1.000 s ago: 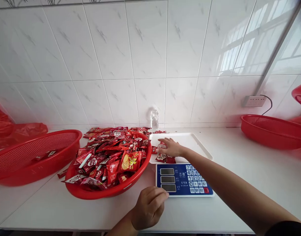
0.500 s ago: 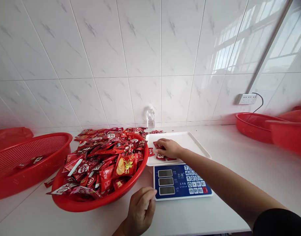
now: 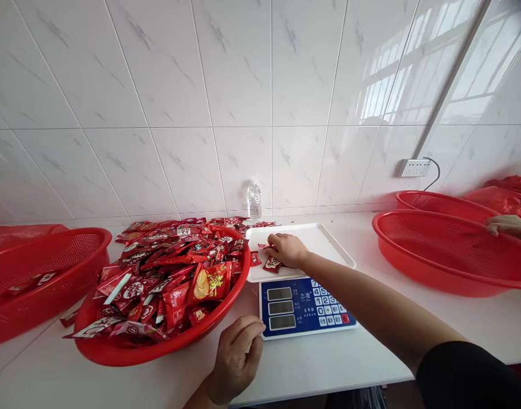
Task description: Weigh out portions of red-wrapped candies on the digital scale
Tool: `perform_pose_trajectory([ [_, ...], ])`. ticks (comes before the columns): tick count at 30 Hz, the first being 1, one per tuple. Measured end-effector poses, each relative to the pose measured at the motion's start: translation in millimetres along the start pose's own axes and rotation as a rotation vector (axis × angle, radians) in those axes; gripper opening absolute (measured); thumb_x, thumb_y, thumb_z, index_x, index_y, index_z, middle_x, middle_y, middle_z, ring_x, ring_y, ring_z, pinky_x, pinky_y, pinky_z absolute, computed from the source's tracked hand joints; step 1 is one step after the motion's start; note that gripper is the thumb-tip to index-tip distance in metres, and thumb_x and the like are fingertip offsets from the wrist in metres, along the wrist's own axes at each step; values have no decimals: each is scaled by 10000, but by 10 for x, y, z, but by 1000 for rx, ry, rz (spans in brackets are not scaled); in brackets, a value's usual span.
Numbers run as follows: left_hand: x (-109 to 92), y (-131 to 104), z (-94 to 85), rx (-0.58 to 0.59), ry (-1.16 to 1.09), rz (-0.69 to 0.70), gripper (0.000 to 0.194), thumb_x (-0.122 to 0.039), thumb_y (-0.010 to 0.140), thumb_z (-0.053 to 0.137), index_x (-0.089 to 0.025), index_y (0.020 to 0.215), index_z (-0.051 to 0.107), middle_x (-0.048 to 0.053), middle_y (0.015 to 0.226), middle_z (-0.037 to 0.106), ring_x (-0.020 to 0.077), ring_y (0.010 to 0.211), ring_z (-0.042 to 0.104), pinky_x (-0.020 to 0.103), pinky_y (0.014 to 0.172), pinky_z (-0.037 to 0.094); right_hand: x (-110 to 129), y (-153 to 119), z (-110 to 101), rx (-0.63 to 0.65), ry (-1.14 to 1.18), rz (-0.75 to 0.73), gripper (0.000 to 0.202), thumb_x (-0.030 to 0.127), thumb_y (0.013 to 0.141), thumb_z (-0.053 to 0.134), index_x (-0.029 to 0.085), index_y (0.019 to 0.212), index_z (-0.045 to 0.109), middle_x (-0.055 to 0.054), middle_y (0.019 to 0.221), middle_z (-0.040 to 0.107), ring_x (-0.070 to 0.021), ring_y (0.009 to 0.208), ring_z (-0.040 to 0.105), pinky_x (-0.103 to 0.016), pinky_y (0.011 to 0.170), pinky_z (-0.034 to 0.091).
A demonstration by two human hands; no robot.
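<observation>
My right hand is over the white weighing tray, its fingers closed on a small red snack packet. Beneath and beside it lie a dark red packet with white lettering and a smaller red packet. The tray sits on a blue digital scale with blank-looking displays. By the scale's front left corner, my left hand is curled closed, with nothing visible in it. To its left, a red plastic basket is heaped with red snack packets.
Loose packets lie behind the basket near a clear bottle. Another red basket stands at far left. On the right, another person's hand holds a red basket. A power strip is on the tiled wall.
The other person's hand has come into view at right, and a red basket there has moved left along the table. My right hand has lifted a packet slightly; my left stays curled.
</observation>
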State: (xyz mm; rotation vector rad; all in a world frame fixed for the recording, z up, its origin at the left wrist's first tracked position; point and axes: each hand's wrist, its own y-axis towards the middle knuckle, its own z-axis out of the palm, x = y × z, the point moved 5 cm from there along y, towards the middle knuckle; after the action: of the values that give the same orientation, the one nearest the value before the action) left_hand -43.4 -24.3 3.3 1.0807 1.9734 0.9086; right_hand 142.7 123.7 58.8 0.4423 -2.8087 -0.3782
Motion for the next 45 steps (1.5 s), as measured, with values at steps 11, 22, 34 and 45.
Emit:
perform_pose_trajectory([
  [11, 25, 29, 2, -3, -49, -15, 218, -46, 858, 473, -193, 966, 592, 44, 853, 653, 141, 778, 650, 228, 690, 543, -667, 105, -551, -305, 141, 355, 420, 538, 939, 351, 217, 937, 622, -23, 799, 690, -161, 715, 620, -239, 576, 406],
  [22, 87, 57, 2, -13, -78, -7, 201, -61, 861, 489, -200, 964, 590, 35, 855, 649, 131, 749, 642, 199, 663, 531, -2293, -1337, -1536, -388, -155, 857, 269, 396, 965, 454, 210, 1082, 609, -55, 1091, 619, -164, 928, 612, -338, 803, 517],
  [34, 102, 43, 36, 47, -93, -41, 201, -58, 875, 484, -206, 974, 578, 32, 879, 630, 125, 774, 631, 203, 695, 520, -2065, -1219, -1219, -236, -227, 709, 401, 426, 961, 444, 168, 1256, 526, -114, 1273, 539, -257, 1156, 528, -482, 946, 435],
  [45, 108, -14, 39, 61, -116, -126, 204, -50, 867, 474, -205, 965, 564, 24, 852, 614, 122, 746, 616, 213, 677, 506, 325, -46, 90, 69, 30, -170, 534, 506, 842, 580, 200, 1280, 551, -104, 1328, 555, -251, 1244, 477, -357, 977, 404],
])
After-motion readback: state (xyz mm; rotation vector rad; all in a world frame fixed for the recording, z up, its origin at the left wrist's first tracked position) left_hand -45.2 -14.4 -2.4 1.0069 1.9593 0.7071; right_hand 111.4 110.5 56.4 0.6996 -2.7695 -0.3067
